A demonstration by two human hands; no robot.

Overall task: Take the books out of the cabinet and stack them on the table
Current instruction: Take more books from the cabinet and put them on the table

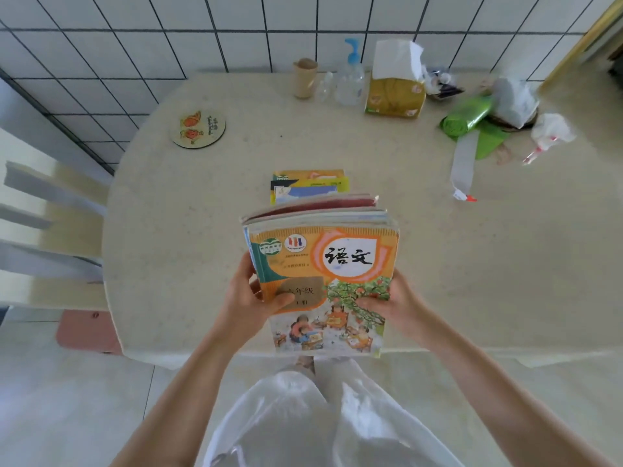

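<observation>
over beige table (188, 210), left hand (251, 299) and right hand (392, 301) gripping book bundle (323, 281) by its sides, small stack (308, 185) just beyond; loose middle books might slip out.

books (322, 281) held above table (188, 230) near edge, more books (308, 185) on table behind, coaster (198, 129) far left
</observation>
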